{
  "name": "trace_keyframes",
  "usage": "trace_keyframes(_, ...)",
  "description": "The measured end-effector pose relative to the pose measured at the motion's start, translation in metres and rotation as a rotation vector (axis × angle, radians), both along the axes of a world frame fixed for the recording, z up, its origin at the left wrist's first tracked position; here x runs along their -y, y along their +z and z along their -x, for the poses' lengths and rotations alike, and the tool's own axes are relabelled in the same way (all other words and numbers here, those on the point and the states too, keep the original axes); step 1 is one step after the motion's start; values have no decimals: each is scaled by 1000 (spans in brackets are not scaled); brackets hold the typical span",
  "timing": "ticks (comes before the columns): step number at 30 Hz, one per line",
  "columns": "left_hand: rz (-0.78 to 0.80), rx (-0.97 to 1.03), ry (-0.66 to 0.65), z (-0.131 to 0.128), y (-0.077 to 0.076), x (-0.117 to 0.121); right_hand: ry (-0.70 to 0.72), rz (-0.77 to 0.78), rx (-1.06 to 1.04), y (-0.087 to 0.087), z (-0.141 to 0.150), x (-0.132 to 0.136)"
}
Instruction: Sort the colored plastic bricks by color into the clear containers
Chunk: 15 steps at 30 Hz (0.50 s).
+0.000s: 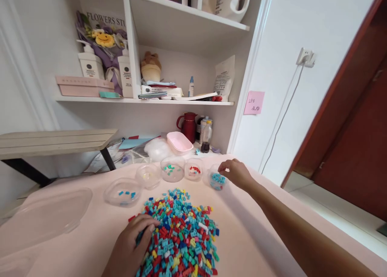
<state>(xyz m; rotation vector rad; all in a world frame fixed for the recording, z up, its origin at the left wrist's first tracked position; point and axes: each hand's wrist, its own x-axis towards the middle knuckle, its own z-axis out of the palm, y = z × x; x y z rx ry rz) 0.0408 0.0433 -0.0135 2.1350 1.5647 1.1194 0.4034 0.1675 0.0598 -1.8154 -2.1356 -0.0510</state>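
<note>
A heap of small coloured bricks [181, 232] lies on the pink table [248, 236]. My left hand [133, 242] rests at the heap's left edge, fingers curled onto the bricks; what they pinch is hidden. My right hand [237, 173] reaches out over a small clear bowl of light-blue bricks [216, 181], fingers bunched above its rim. To the left of that bowl stand clear bowls with red bricks [194, 169], green bricks [172, 169], yellow bricks [148, 175] and dark-blue bricks [122, 192].
A clear plastic lid [45, 218] lies at the table's left. Behind the bowls are a pink tub [179, 142], a red jug [189, 126] and bottles. White shelves [181, 101] hold clutter. A wooden bench [54, 142] stands at left, a dark red door [356, 140] at right.
</note>
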Motion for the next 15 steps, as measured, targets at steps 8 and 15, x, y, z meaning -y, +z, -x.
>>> trace_keyframes(8,-10,20,5,-1,-3,-1,169,285,287,14,5,-31)
trace_keyframes(15,-10,-33,25,1,0,1,219,447,484,6,16,-48)
